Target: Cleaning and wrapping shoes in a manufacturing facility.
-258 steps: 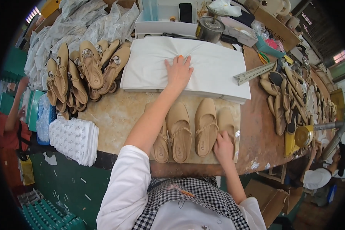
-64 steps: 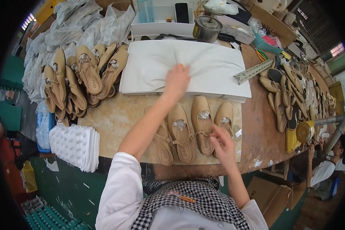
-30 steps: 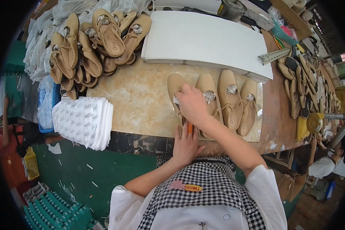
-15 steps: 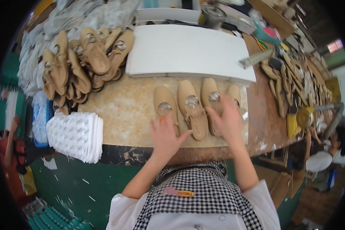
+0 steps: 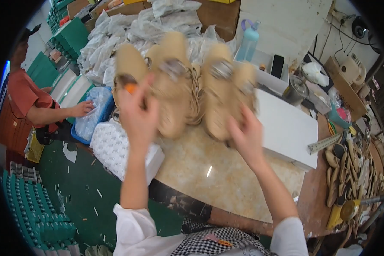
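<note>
My left hand (image 5: 138,115) is closed on a pair of tan slip-on shoes with clear gem ornaments, one at its left (image 5: 130,64) and one at its right (image 5: 173,106). In my right hand (image 5: 247,138) is a second pair, a nearer shoe (image 5: 217,102) and one partly behind it (image 5: 246,77). Both pairs are raised above the tabletop (image 5: 209,170), toes pointing away from me, and blurred by motion. Between and behind them, more tan shoes (image 5: 195,96) show in a pile, mostly hidden. Beside my left forearm lies a stack of printed white tissue paper (image 5: 111,145).
A long white box (image 5: 290,128) stands at the right with a metal ruler (image 5: 324,143) over its edge. Further right is another shoe pile (image 5: 345,166). Plastic-wrapped items (image 5: 136,34) fill the back. At left, a person (image 5: 38,98) reaches into a blue basket (image 5: 74,132).
The shoes that stood in a row on the table are now lifted in both hands and carried left toward the pile. My view has turned left.
</note>
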`<move>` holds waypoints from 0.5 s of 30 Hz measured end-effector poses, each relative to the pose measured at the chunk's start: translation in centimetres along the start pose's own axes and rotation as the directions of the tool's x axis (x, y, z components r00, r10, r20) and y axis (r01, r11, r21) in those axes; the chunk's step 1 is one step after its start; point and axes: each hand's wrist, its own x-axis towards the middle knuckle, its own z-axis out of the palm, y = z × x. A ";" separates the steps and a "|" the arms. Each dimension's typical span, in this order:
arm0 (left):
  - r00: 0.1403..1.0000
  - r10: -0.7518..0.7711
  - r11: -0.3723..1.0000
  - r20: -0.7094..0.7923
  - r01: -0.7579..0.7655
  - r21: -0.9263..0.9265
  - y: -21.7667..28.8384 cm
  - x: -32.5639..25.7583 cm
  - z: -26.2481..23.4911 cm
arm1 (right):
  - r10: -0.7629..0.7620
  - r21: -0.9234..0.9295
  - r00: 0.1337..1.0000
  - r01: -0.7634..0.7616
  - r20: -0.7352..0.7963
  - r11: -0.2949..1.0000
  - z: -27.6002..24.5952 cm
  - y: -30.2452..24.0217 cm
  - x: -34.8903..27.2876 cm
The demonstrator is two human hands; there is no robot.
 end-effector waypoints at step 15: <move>0.873 -0.185 0.974 0.452 0.102 0.202 -25.9 6.9 11.9 | -0.169 0.236 0.907 0.080 0.386 0.968 15.1 5.6 10.0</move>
